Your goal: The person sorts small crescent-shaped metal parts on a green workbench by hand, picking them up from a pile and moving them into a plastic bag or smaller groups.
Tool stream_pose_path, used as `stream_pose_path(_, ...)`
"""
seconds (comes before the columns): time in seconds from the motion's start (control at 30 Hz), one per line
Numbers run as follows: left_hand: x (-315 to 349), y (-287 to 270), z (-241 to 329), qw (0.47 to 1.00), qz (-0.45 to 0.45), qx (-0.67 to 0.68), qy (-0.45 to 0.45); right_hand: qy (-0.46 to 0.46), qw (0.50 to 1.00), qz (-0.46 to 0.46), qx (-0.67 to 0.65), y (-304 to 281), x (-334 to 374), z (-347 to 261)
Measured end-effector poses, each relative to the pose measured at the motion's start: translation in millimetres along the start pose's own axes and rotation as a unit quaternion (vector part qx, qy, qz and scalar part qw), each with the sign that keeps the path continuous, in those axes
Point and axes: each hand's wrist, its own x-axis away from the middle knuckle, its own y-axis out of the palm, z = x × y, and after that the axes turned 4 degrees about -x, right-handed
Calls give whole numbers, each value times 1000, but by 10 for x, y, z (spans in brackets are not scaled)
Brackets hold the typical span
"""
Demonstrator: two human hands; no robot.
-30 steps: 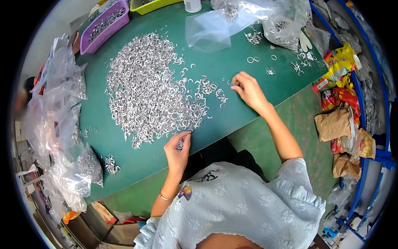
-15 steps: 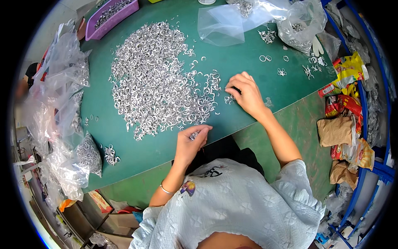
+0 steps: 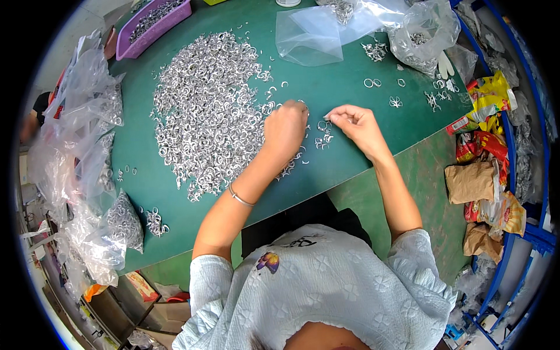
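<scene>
A broad pile of small silvery metal rings (image 3: pixel 204 105), many of them open and curved, covers the middle of the green table (image 3: pixel 233 224). Over the pile's right edge is my left hand (image 3: pixel 284 131), closed, with its fingertips turned down; whatever is between them is hidden. To its right, my right hand (image 3: pixel 359 125) pinches thumb and forefinger together on a small silvery piece, too small to make out fully. A small group of loose rings (image 3: pixel 322 142) lies on the table between my two hands, just below the right fingertips.
Clear bags of metal pieces (image 3: pixel 124 221) line the table's left side. A purple bin (image 3: pixel 153 29) stands at the far left, an open plastic bag (image 3: pixel 423 44) at the far right. Several loose rings (image 3: pixel 395 101) lie toward the right edge, beside snack packets (image 3: pixel 493 96).
My left hand has moved up and right from the table's near edge onto the pile. My right hand has shifted slightly right, uncovering the small group of rings, and now pinches a small piece.
</scene>
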Motion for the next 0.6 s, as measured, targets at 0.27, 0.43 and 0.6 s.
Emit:
stream_pose_path(0.27, 13, -46, -96, 999, -6, 17, 34, -210, 893, 35, 397, 223, 57, 12)
stream_pose_path(0.43, 26, -146, -100, 999, 3, 17, 26, -73, 972, 93, 201, 11, -51, -84)
stream_pose_path(0.6, -37, -67, -139, 997, -46, -5, 61, -153, 888, 136, 412, -192, -272, -36)
